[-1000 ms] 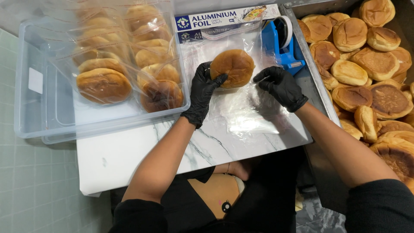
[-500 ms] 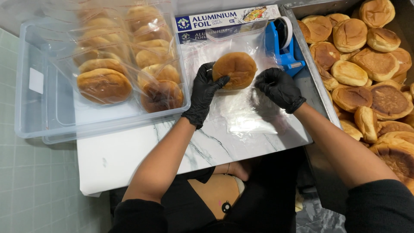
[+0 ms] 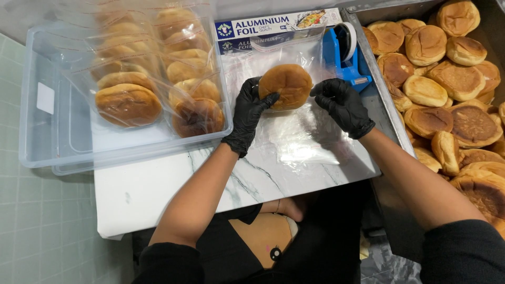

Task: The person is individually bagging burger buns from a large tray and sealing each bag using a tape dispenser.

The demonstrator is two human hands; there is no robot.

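Now both black-gloved hands stay at the bun (image 3: 285,85), which lies on a clear plastic bag (image 3: 294,134) on the marble tabletop (image 3: 158,189), barely shifted from half a second ago. The left hand (image 3: 248,115) pinches the bun's left edge with its fingertips; the right hand (image 3: 343,104) has its fingers curled at the right edge, touching it. Bagged buns fill the clear bin (image 3: 37,137) at left, loose buns (image 3: 447,79) the tray at right. A blue tape dispenser (image 3: 342,52) sits just behind the bun.
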